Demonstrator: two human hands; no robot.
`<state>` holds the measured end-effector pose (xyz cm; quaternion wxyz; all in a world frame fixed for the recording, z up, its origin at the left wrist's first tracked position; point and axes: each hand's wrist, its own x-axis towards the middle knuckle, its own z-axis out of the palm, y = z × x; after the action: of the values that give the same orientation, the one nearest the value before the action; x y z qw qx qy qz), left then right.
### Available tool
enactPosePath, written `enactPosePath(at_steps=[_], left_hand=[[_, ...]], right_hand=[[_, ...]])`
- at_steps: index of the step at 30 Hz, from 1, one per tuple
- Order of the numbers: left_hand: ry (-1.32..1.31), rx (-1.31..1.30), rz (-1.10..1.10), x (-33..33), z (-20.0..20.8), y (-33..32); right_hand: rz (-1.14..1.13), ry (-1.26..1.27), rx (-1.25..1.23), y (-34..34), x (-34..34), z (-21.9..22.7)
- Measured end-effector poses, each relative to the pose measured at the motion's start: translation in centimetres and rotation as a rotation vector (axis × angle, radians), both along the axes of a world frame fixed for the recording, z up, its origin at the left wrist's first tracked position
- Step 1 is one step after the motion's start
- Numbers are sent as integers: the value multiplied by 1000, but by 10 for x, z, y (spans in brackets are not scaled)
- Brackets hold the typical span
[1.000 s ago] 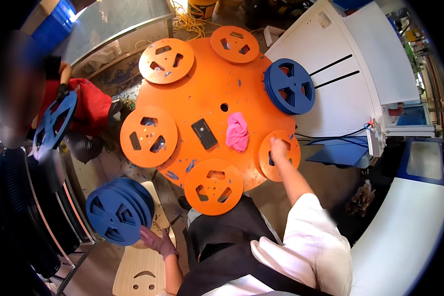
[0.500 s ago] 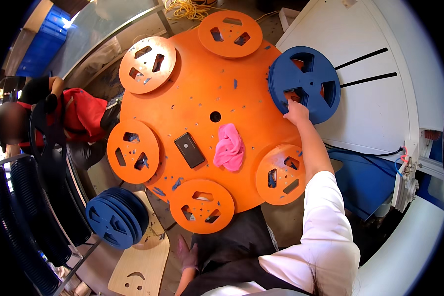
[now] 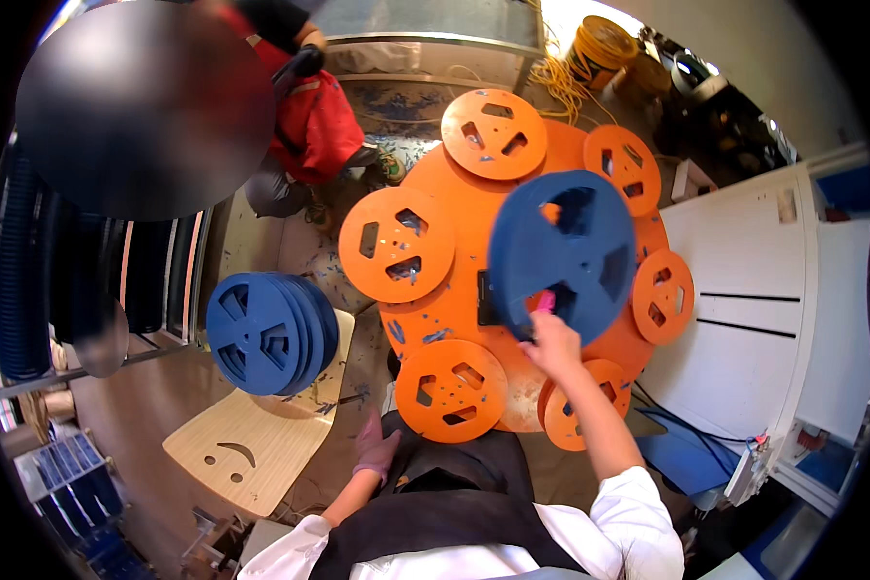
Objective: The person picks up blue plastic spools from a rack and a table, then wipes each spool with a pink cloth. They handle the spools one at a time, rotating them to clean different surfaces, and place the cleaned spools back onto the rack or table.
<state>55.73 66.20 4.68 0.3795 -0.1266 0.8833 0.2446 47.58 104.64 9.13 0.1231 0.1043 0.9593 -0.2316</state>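
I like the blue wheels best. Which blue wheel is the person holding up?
The single blue reel, lifted over the orange table by the right hand. The other blue reels stand stacked on the wooden chair, untouched.

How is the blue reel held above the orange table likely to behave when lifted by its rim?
The blue reel probably stays stiff, keeping flat in the right hand. Its cut-out windows suggest it is light. Round, it might roll if set on edge.
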Motion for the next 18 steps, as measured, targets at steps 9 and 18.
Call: enactPosePath(at_steps=[9,18], left_hand=[[-70,106,146,-30,5,-79],[-113,253,258,-57,16,-130]], right_hand=[[537,112,129,-177,-140,-109],[518,133,244,-186,-128,-134]])
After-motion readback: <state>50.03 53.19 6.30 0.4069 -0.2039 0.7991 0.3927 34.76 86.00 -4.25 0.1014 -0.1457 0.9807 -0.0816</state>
